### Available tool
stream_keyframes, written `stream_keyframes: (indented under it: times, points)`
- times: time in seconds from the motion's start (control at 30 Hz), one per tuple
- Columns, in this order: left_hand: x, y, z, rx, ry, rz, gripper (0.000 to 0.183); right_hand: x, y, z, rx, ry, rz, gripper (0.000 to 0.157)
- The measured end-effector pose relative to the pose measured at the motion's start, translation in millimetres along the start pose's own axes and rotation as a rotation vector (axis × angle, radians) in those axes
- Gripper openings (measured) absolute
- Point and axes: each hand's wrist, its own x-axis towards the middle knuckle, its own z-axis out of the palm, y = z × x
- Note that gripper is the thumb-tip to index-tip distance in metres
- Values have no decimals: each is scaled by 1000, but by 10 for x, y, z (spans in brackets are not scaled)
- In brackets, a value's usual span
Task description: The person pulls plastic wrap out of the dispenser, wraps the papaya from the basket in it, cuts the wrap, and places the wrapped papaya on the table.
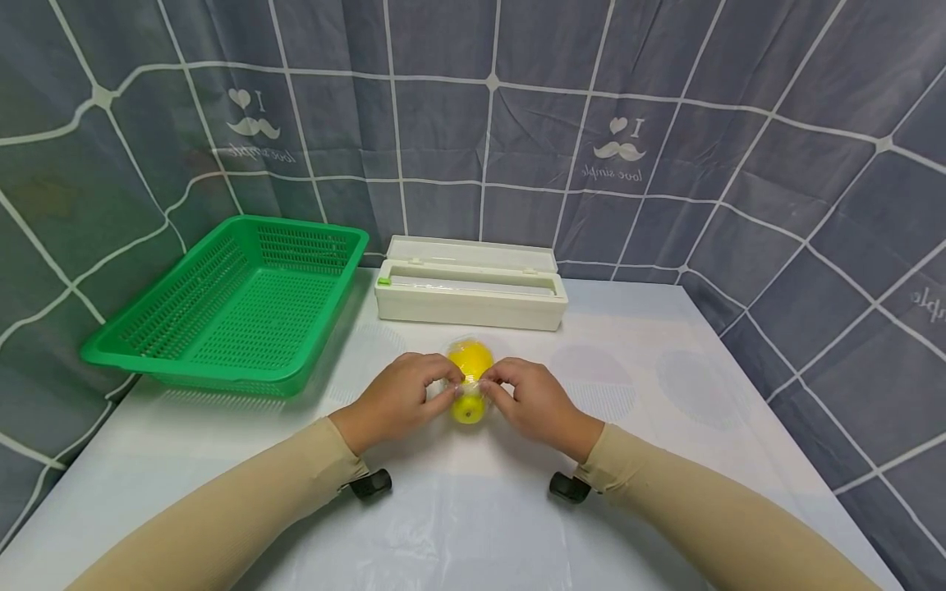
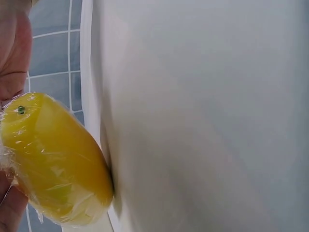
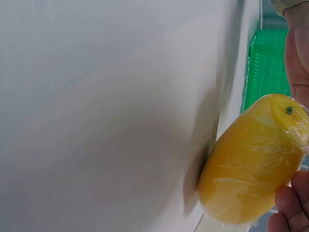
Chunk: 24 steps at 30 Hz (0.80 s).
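Note:
A yellow oblong fruit (image 1: 473, 357) with a small green stem end stands close in front of me on the white table, wrapped in clear cling film (image 1: 470, 387). From the left, my left hand (image 1: 399, 400) pinches the film over the fruit between thumb and fingers. My right hand (image 1: 538, 404) does the same from the right, its fingertips close to the left ones. Both wrist views show the wrinkled film around the fruit (image 2: 58, 159), its lower side against the table. Parts of both hands are cut off there.
Behind the fruit is a white cling film dispenser (image 1: 473, 310), its lid (image 1: 473, 253) raised and a roll inside. To the left lies a green perforated plastic basket (image 1: 303, 361). A grey curtain with white lines (image 1: 443, 123) hangs behind the table.

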Motion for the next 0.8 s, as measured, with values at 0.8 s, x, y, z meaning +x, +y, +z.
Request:
stream_keyframes:
  times: [0.8]
  points:
    - [56,56,30,-101,-15,-235,16,62,-44,6,3,34,146,15]
